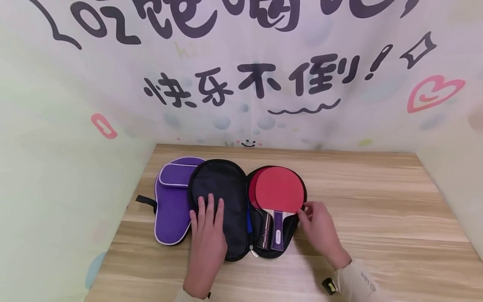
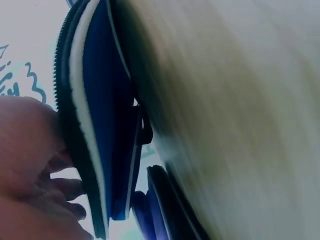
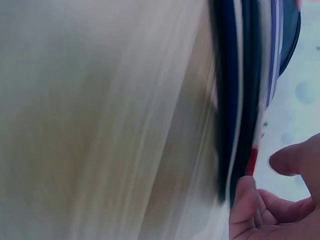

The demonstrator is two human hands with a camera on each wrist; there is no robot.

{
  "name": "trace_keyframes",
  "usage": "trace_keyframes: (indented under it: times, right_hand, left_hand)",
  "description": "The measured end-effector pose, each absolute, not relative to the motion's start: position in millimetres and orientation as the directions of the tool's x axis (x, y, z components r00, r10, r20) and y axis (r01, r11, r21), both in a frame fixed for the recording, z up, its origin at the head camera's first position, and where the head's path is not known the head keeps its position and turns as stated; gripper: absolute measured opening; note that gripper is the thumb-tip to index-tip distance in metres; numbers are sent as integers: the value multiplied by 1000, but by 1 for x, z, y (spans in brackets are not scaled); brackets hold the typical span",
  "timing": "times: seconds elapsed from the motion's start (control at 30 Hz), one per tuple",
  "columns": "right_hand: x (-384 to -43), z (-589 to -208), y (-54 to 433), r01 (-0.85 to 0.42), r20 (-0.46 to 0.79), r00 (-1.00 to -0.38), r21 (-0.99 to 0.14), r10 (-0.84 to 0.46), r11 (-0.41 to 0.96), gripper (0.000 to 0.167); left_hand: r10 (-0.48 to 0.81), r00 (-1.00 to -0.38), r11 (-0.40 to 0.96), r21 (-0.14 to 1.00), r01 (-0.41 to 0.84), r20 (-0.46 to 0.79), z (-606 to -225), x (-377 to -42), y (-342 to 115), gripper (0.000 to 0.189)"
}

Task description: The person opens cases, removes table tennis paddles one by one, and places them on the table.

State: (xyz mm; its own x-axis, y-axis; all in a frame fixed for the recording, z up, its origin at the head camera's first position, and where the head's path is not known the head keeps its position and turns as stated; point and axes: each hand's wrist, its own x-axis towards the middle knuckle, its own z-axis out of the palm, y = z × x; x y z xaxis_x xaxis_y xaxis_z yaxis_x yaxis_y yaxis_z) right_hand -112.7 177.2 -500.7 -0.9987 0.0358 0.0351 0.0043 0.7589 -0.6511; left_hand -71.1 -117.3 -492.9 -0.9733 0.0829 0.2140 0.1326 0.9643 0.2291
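An unzipped black paddle case (image 1: 220, 235) lies spread on the table, its two halves side by side. My left hand (image 1: 209, 237) rests on the left half with its fingers stretched out; the left wrist view has this hand (image 2: 30, 170) beside the zippered edge (image 2: 75, 110). In the right half lies a red table tennis paddle (image 1: 280, 191) with a purple handle, overlapping a second, darker red paddle (image 1: 253, 188). My right hand (image 1: 320, 230) touches the right rim near the paddle's edge. In the right wrist view, this hand's thumb (image 3: 285, 161) stands apart from the rim.
A purple paddle case (image 1: 171, 214) with white piping and a black strap (image 1: 145, 200) lies at the left, partly under the black half. A zipper pull (image 1: 253, 251) hangs at the fold. The wooden table (image 1: 377, 209) meets a printed cloth wall (image 1: 226, 130) behind.
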Motion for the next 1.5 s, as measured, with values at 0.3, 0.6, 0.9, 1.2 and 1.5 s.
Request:
trace_keyframes:
  times: [0.3,0.6,0.9,1.2,1.5]
  right_hand:
    - [-82,-492,136,12,-49,-998,-652,-27,758,27]
    - [-75,-502,115,1,-101,-993,-532,-62,847,68]
    - [-71,-507,118,-42,0,-999,-575,-52,817,41]
    - [-71,-504,135,-80,143,-990,-600,8,796,42]
    - [-75,-502,159,-145,295,-954,-593,46,792,29]
  left_hand:
    - [56,-971,960,254,116,230,-491,-80,-107,76]
    - [130,-970,960,219,175,207,-486,-88,-96,100]
    - [117,-985,976,167,137,125,-503,-93,-101,109]
    - [109,-991,972,199,123,80,-503,-94,-100,105]
    - [104,-994,971,214,108,31,-503,-94,-101,103]
